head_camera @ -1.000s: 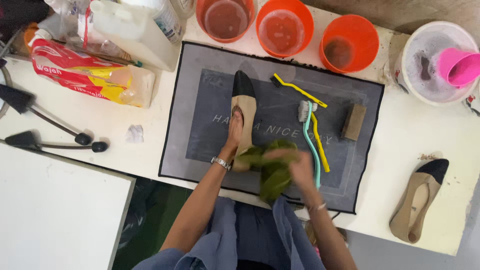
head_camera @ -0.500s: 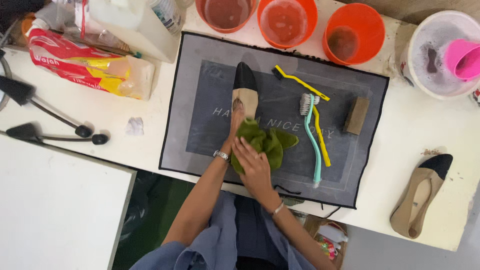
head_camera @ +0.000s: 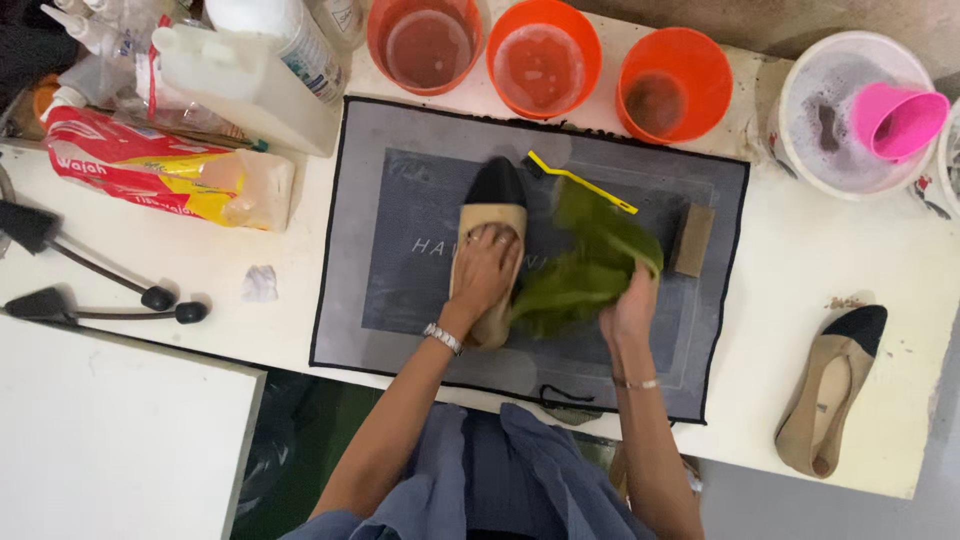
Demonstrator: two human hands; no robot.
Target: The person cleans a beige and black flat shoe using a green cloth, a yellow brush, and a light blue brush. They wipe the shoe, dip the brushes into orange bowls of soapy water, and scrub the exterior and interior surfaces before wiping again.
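The green cloth [head_camera: 585, 265] (blurred) hides part of the yellow brush [head_camera: 580, 180]; the left hand [head_camera: 483, 275] covers the shoe's opening.

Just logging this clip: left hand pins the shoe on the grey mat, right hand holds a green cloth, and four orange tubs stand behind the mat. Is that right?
One slip: the head view shows three orange tubs behind the mat, not four. The rest holds: the left hand pins the shoe, and the right hand holds the green cloth.
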